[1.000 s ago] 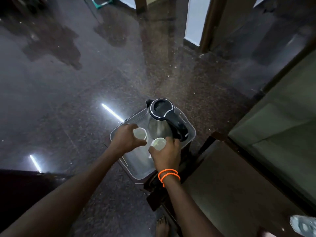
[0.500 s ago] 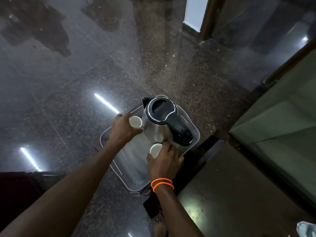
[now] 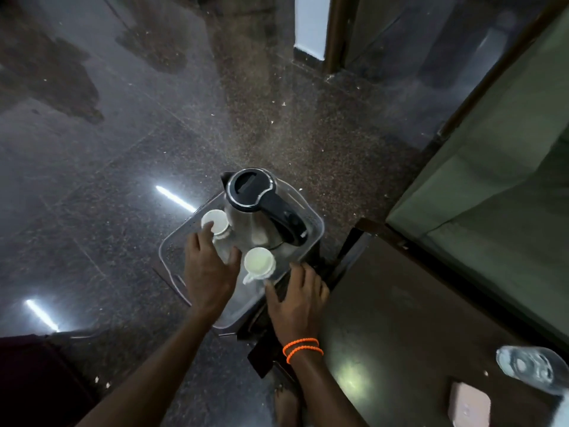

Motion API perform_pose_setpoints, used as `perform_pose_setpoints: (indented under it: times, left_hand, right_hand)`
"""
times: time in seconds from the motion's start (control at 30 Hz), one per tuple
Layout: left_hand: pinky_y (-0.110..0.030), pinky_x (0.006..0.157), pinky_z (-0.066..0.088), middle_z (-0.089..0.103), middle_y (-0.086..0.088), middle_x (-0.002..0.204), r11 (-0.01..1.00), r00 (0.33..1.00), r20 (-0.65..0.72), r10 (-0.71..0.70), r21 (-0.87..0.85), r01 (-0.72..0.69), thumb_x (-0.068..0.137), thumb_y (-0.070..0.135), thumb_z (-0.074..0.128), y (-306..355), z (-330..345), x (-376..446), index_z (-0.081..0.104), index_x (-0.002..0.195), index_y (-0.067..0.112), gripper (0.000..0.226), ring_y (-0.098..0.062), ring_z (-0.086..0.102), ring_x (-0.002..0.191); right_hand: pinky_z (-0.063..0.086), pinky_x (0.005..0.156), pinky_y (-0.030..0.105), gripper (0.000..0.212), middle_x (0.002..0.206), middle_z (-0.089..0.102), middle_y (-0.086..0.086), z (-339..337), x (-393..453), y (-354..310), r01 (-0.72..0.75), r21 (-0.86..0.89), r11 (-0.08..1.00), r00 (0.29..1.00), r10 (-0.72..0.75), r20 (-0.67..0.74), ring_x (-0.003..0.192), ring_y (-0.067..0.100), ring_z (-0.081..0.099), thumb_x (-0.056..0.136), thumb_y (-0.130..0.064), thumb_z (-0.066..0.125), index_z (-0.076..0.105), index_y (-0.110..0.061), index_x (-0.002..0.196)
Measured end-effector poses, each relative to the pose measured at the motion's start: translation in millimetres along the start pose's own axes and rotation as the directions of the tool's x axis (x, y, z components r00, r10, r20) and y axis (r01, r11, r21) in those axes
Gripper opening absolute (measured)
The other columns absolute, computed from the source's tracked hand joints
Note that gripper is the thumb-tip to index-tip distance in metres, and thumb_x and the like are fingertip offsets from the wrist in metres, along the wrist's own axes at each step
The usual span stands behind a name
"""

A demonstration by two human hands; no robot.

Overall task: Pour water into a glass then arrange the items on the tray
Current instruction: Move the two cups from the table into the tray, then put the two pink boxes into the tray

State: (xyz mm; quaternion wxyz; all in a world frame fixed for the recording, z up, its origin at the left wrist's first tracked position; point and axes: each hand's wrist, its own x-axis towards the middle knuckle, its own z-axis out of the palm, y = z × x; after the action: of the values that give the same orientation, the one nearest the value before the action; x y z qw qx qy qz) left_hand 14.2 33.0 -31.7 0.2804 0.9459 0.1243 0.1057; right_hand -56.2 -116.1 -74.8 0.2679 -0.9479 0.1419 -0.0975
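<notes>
A clear plastic tray (image 3: 172, 252) holds a steel kettle with a black lid and handle (image 3: 250, 188) at its far end. Two white cups stand in front of the kettle. The left cup (image 3: 215, 221) sits against the kettle's left side. My left hand (image 3: 209, 274) is loosely around it, with a fingertip on the rim and the thumb beside its body. The right cup (image 3: 259, 262), with its handle toward me, stands free near the tray's right rim. My right hand (image 3: 300, 302), wearing orange wrist bands, rests spread just behind that cup at the tray's edge and holds nothing.
The tray sits on a low dark stand over a polished granite floor. To the right is a dark table (image 3: 400, 318) with a clear water bottle (image 3: 529, 369) and a pink flat object (image 3: 468, 405). A green cushion (image 3: 492, 180) lies beyond it. A bare foot (image 3: 286, 406) is below.
My right hand has let go of the right cup and drawn back to the tray's edge. My left hand has slid back along the left cup, and its grip has loosened.
</notes>
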Motion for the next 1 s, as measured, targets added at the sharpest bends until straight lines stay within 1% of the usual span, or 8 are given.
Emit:
perform_pose_setpoints:
  times: [0.13,0.23,0.37,0.47,0.67,0.77,0.9,1.0]
  left_hand:
    - [-0.043,0.078,0.057,0.058,-0.005,0.122,0.996,0.985,0.142,0.094,-0.018,-0.092,0.083,0.028,0.074,50.3,16.8,-66.4,0.052,0.133,0.023,0.054,-0.027,0.060,0.109]
    - [-0.047,0.079,0.057,0.056,-0.005,0.120,0.983,0.937,0.296,0.185,-0.068,-0.173,0.084,0.027,0.073,95.5,44.8,-120.8,0.055,0.128,0.022,0.048,-0.032,0.062,0.107]
    - [-0.043,0.087,0.058,0.058,0.002,0.123,0.934,0.788,0.501,0.357,-0.164,-0.319,0.085,0.030,0.070,153.5,91.5,-195.3,0.057,0.131,0.025,0.048,-0.022,0.063,0.114]
    - [-0.041,0.085,0.058,0.058,0.005,0.121,0.889,0.663,0.604,0.442,-0.199,-0.412,0.085,0.032,0.069,189.4,124.1,-251.2,0.057,0.130,0.026,0.047,-0.019,0.065,0.110]
    - [-0.043,0.090,0.054,0.059,-0.001,0.120,0.780,0.387,0.759,0.524,-0.245,-0.576,0.070,0.041,0.077,231.2,173.0,-344.7,0.059,0.127,0.024,0.062,-0.028,0.060,0.112]
    - [-0.043,0.094,0.047,0.057,-0.002,0.126,0.681,0.290,0.804,0.518,-0.183,-0.709,0.064,0.056,0.077,235.6,192.4,-376.5,0.056,0.135,0.024,0.082,-0.029,0.056,0.118]
    - [-0.046,0.097,0.044,0.052,-0.007,0.134,0.582,0.247,0.821,0.514,-0.123,-0.803,0.058,0.063,0.078,232.8,212.8,-398.9,0.048,0.145,0.018,0.102,-0.031,0.050,0.122]
    - [-0.046,0.095,0.045,0.048,-0.009,0.135,0.524,0.235,0.821,0.520,-0.089,-0.847,0.061,0.057,0.079,235.2,224.0,-403.1,0.044,0.145,0.015,0.100,-0.032,0.047,0.122]
  right_hand:
    - [0.040,0.096,0.045,0.050,0.122,0.058,0.004,-35.8,-29.9,62.6,-0.077,-0.093,0.993,0.996,0.081,0.046,0.109,0.028,0.055,0.089,-0.058,0.056,0.055,-0.021,0.123]
    - [0.043,0.090,0.044,0.049,0.120,0.059,0.004,-69.5,-57.4,121.4,-0.146,-0.169,0.975,0.986,0.158,0.055,0.104,0.027,0.056,0.090,-0.055,0.056,0.055,-0.021,0.124]
    - [0.040,0.084,0.044,0.040,0.110,0.062,0.005,-116.8,-93.9,199.7,-0.296,-0.264,0.918,0.949,0.313,0.023,0.099,0.030,0.058,0.087,-0.050,0.058,0.059,-0.021,0.115]
    - [0.044,0.082,0.046,0.033,0.103,0.061,0.006,-152.6,-124.1,253.2,-0.405,-0.279,0.871,0.908,0.419,-0.011,0.095,0.033,0.058,0.083,-0.045,0.062,0.059,-0.021,0.104]
    - [0.051,0.083,0.047,0.035,0.105,0.063,0.010,-207.0,-191.3,340.9,-0.594,-0.244,0.767,0.802,0.590,-0.097,0.095,0.037,0.060,0.077,-0.035,0.067,0.062,-0.016,0.107]
    - [0.049,0.088,0.048,0.045,0.117,0.061,0.014,-219.5,-218.3,376.9,-0.666,-0.210,0.716,0.743,0.661,-0.103,0.104,0.039,0.060,0.078,-0.041,0.068,0.061,-0.016,0.114]
    - [0.048,0.091,0.046,0.071,0.124,0.056,0.011,-222.2,-233.9,412.2,-0.709,-0.150,0.689,0.702,0.711,-0.050,0.112,0.036,0.055,0.068,-0.057,0.072,0.056,-0.019,0.126]
    - [0.044,0.100,0.044,0.088,0.137,0.051,0.008,-216.7,-233.0,428.7,-0.723,-0.087,0.685,0.685,0.727,0.031,0.124,0.033,0.050,0.062,-0.059,0.078,0.048,-0.023,0.137]
